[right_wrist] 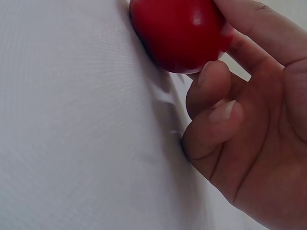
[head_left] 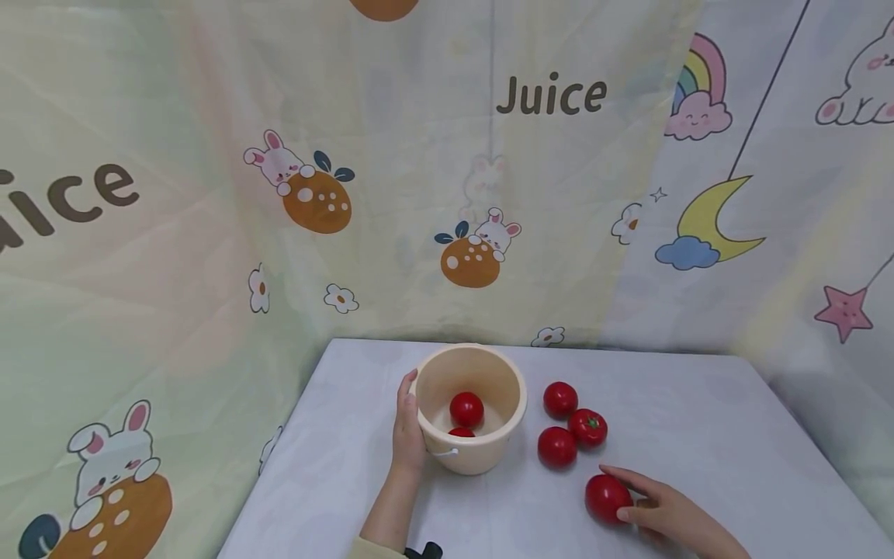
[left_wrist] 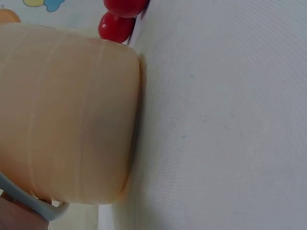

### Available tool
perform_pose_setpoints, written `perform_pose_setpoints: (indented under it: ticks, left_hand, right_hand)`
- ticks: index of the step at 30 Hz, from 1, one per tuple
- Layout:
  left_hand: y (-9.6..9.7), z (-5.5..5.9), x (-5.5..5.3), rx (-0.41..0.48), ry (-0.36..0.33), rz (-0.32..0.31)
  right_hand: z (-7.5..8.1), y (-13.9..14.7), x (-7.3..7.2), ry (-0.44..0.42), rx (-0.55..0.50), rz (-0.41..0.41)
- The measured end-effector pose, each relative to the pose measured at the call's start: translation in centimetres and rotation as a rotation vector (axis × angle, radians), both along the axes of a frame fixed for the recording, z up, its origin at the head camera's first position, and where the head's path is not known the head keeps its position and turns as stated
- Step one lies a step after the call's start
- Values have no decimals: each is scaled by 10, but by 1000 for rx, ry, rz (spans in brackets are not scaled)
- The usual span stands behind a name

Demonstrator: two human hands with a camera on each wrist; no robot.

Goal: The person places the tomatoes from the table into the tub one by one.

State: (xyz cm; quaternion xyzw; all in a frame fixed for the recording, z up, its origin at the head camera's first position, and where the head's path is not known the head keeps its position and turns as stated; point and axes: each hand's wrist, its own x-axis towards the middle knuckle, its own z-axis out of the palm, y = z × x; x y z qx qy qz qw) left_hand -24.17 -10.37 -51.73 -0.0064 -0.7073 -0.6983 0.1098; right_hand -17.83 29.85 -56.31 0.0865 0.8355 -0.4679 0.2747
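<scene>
A cream plastic bucket (head_left: pixel 471 458) stands upright on the table, with two red tomatoes inside, one tomato (head_left: pixel 466 409) in full view and the other partly hidden by the near rim. My left hand (head_left: pixel 409 431) holds the bucket's left side, fingertips at the rim. The left wrist view shows the bucket's wall (left_wrist: pixel 72 115) and grey handle (left_wrist: pixel 29 199). At the front right, my right hand (head_left: pixel 660 508) holds a tomato (head_left: pixel 606 498) between thumb and fingers, low at the table surface. In the right wrist view, the other fingers (right_wrist: pixel 211 129) curl below this tomato (right_wrist: pixel 180 33).
Three more tomatoes sit grouped right of the bucket: one tomato (head_left: pixel 560 400) at the back, one with a green stem (head_left: pixel 588 428), and one nearer the front (head_left: pixel 557 448). Behind the white table (head_left: pixel 670 404) hangs a printed cloth (head_left: pixel 559 171).
</scene>
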Motion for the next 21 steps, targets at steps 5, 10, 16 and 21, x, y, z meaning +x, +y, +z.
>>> perform_pose_setpoints:
  ticks: [5, 10, 16, 21]
  left_hand:
    - [-1, -13, -7, -16, 9, 16]
    - [-1, -15, -8, -3, 12, 19]
    - [-2, -15, -8, -4, 22, 14]
    - [-1, -15, -7, -2, 69, 15]
  right_hand:
    - [2, -2, 2, 12, 31, -16]
    - [4, -2, 1, 40, 73, 8]
    - [4, -5, 1, 49, 106, -16]
    - [7, -5, -2, 66, 135, -3]
